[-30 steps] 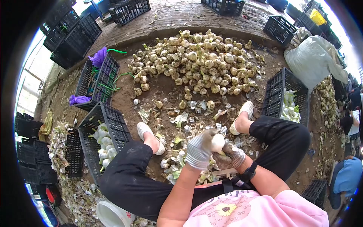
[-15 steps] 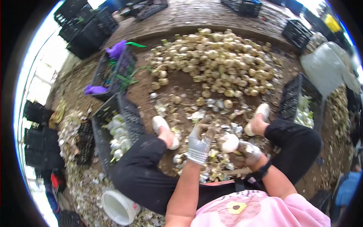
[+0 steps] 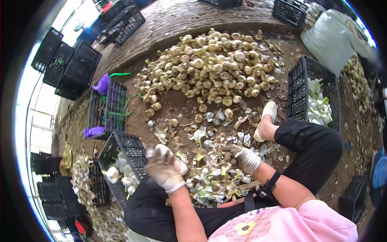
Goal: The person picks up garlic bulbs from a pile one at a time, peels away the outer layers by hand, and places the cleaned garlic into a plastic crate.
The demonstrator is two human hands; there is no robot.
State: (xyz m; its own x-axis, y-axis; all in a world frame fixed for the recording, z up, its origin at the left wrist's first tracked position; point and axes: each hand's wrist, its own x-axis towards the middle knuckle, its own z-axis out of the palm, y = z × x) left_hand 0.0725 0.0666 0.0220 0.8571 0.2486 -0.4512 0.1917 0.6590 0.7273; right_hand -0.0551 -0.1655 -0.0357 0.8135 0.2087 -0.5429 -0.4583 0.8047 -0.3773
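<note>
My left hand (image 3: 164, 168), in a dirty knitted glove, is out beside the near rim of the left black crate (image 3: 137, 151), fingers extended with no bulb in them. A trimmed white garlic bulb (image 3: 112, 174) shows at that crate's left side, overlapping its wall, near several other peeled bulbs (image 3: 128, 177). Over the heap of cut stalks and skins (image 3: 209, 183) between my legs is my right hand (image 3: 243, 158), gloved too, its soiled fingers curled in. I cannot tell what they hold.
A large pile of untrimmed garlic (image 3: 213, 66) lies ahead. On the right stand a crate of white bulbs (image 3: 314, 88) and a big pale sack (image 3: 330, 40). A crate with purple and green ties (image 3: 108, 105) is at left. Loose skins litter the ground by my shoes (image 3: 266, 121).
My left hand has swung left from the middle to the left crate. The white bulb beside my right hand is gone from there, and a bulb now shows at that crate. The view has shifted.
</note>
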